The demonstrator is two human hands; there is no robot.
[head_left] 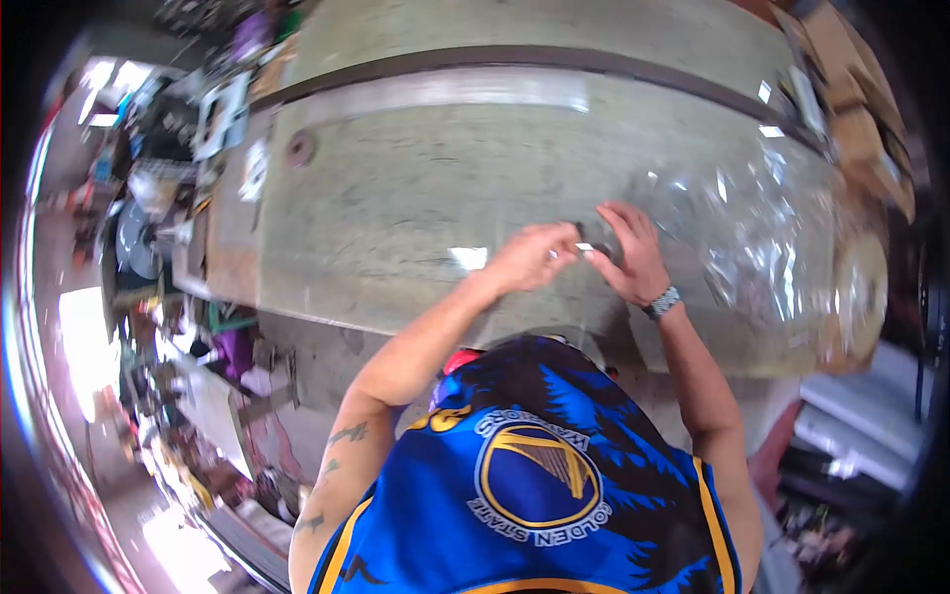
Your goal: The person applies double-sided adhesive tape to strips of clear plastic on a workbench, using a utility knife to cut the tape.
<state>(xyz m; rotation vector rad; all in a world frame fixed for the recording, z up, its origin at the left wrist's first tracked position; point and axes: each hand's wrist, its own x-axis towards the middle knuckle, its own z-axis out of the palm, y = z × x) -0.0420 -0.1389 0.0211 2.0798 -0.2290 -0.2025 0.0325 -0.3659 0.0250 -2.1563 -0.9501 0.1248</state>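
Note:
My left hand point(534, 257) is over the near half of the table point(416, 188), its fingers pinched together. A small dark piece with a bright white spot point(585, 247) shows at its fingertips; blur hides what kind of thing it is. My right hand point(635, 255), with a metal-banded watch point(662, 302) on the wrist, is just to the right. Its thumb and fingers are spread apart, with the thumb tip close to the small piece. Crumpled clear plastic film point(762, 247) lies to the right of this hand.
A dark strip point(475, 57) crosses the table's far side, beside a pale translucent band point(475, 89). A brown ring-shaped roll point(301, 148) lies far left. Cardboard point(856, 99) stands at the far right. Cluttered shelves and goods fill the left side.

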